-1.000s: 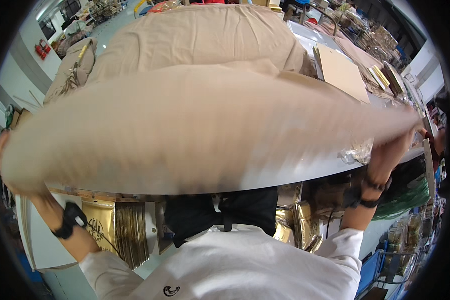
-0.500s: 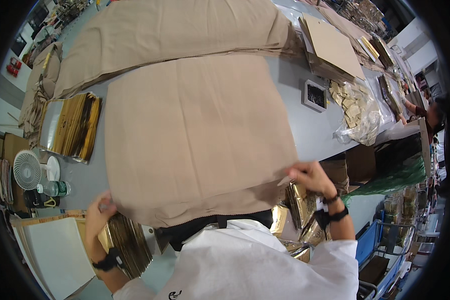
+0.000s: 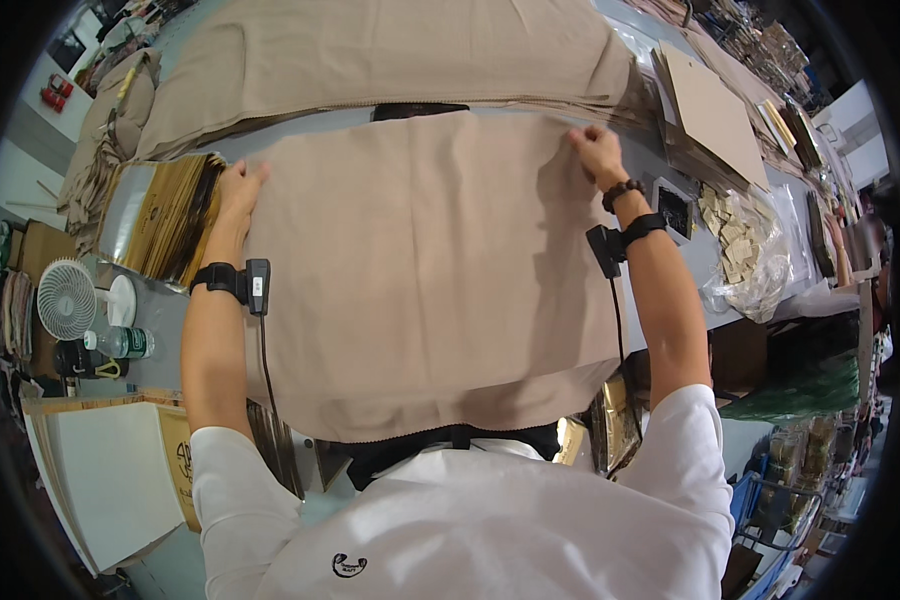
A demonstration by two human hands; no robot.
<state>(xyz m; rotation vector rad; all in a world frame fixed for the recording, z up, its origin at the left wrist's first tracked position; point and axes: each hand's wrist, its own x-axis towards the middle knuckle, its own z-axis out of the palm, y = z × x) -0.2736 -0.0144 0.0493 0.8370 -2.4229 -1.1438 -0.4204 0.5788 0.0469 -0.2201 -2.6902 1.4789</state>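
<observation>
A beige cloth lies across the table in front of me. Its near edge hangs toward my waist. At the cloth's far left corner, my left hand is closed on the fabric edge. My right hand pinches the far right corner, and a shadow falls on the cloth beneath it. The far edge between my hands looks slightly raised and wavy. Just beyond that edge, a dark flat thing shows in part; its kind cannot be made out.
A larger beige cloth pile covers the far side. Gold packets stand left, near a small fan and a bottle. On the right are cardboard sheets, a small box and a bag of tags.
Both hands have moved from the cloth's near corners to its far corners and taken hold there. The dark flat thing has come into view beyond the far edge.
</observation>
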